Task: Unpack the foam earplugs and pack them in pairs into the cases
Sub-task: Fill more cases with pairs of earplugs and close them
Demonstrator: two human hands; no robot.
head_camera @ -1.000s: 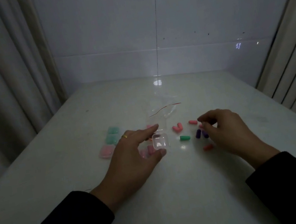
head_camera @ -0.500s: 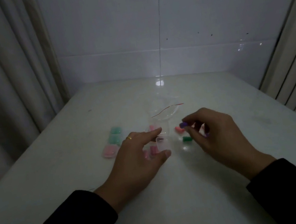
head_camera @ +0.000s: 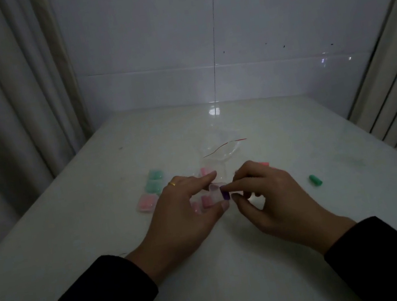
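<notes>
no legible writing, perhaps dimness: right hand (head_camera: 274, 195) presses purple earplug (head_camera: 225, 194) at clear case (head_camera: 215, 192).

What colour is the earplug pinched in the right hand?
Purple. The earplug shows best in the head view, at the right hand's fingertips.

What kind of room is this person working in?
Probably a plain, dim room at home or a small workshop, though that's a guess: a glossy white table against a tiled wall, with curtains at the side.

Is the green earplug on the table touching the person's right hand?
Apart. The head view shows the green earplug lying alone on the table, with bare tabletop between it and the right hand.
</notes>
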